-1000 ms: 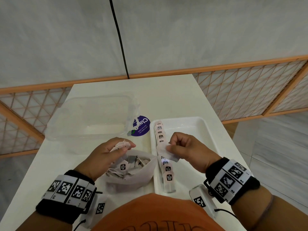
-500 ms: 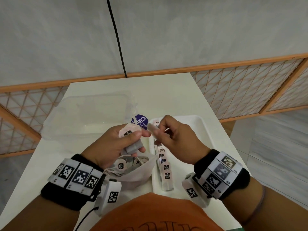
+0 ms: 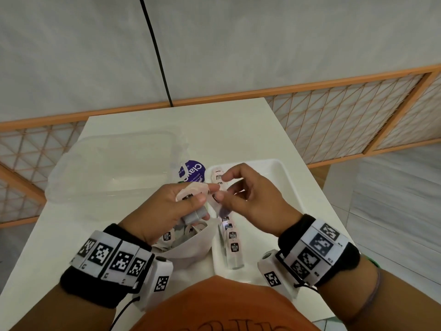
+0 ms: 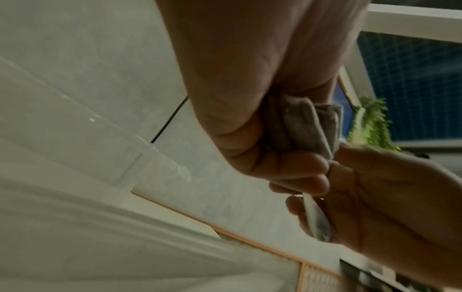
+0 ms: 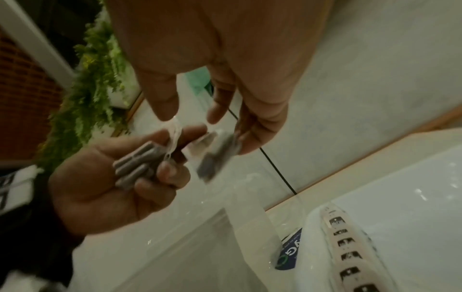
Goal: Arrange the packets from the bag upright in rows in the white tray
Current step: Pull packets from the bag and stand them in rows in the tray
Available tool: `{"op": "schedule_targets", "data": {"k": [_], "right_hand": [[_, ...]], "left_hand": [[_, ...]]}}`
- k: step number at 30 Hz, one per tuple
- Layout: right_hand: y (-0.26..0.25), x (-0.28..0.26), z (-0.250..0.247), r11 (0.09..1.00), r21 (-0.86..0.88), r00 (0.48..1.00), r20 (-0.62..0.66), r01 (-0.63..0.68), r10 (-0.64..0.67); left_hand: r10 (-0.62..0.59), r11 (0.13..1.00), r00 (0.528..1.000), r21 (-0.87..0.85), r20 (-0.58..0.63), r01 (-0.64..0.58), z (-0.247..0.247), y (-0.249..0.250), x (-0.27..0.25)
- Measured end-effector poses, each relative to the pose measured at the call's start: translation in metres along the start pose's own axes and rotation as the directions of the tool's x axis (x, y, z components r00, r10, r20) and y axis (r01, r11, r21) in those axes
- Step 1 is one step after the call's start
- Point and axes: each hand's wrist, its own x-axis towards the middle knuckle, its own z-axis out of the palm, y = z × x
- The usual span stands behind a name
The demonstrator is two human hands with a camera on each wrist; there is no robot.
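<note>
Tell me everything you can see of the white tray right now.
The white tray is a shallow, glossy, plastic-looking rectangle with rounded corners and a raised rim. It sits flat on the table, right of the bag. One row of pale pink packets with dark labels runs along its left wall; the rest of the floor in view is bare. The right hand hovers above it; I cannot see either hand touching it.

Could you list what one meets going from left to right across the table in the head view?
Clear plastic container → left hand gripping a bunch of packets → right hand → right rim of the white tray.
</note>
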Motion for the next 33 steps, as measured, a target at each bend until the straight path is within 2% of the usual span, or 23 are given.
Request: {"op": "schedule_targets", "data": {"k": [2, 5, 8, 12, 15, 18, 22, 27, 29, 33], "right_hand": [[0.004, -0.003, -0.006, 0.995, -0.063, 0.997, -0.010, -0.081, 0.081], [0.013, -0.012, -0.014, 0.963, -0.249, 0.989, 0.076, -0.107, 0.130], [0.020, -0.025, -0.018, 0.951, -0.264, 0.965, 0.159, -0.162, 0.208], [0.030, -0.038, -0.015, 0.915, -0.344, 0.946, 0.164, -0.211, 0.280], [0.045, -0.043, -0.011, 0.847, -0.433, 0.896, 0.167, -0.309, 0.412], [0.055, -0.047, -0.004, 0.776, -0.481, 0.799, 0.224, -0.407, 0.557], [0.059, -0.044, 0.010, 0.712, -0.562, 0.714, 0.279, -0.420, 0.642], [0.067, -0.033, 0.023, 0.617, -0.692, 0.679, 0.247, -0.376, 0.691], [0.067, -0.030, 0.025, 0.580, -0.752, 0.678, 0.251, -0.313, 0.691], [0.070, -0.029, 0.025, 0.567, -0.768, 0.686, 0.241, -0.298, 0.687]], "left_hand": [[-0.006, 0.999, 0.999, 0.046, 0.046, 0.004, 0.004, -0.002, -0.001], [-0.061, 0.995, 0.996, 0.084, 0.072, 0.055, 0.010, -0.006, -0.001], [-0.112, 0.991, 0.986, 0.085, 0.124, 0.102, 0.014, -0.013, 0.002], [-0.136, 0.987, 0.976, 0.108, 0.170, 0.119, 0.024, -0.021, 0.003], [-0.104, 0.990, 0.992, 0.104, 0.074, 0.096, 0.029, -0.026, 0.006], [-0.073, 0.994, 0.995, 0.074, -0.069, 0.079, 0.028, -0.027, 0.007], [-0.081, 0.996, 0.985, 0.012, -0.151, 0.084, 0.024, -0.027, 0.005], [-0.090, 0.996, 0.979, -0.019, -0.185, 0.088, 0.014, -0.026, 0.000], [-0.097, 0.995, 0.976, -0.031, -0.196, 0.093, 0.012, -0.027, -0.003], [-0.109, 0.993, 0.975, -0.065, -0.192, 0.098, 0.007, -0.030, -0.006]]}}
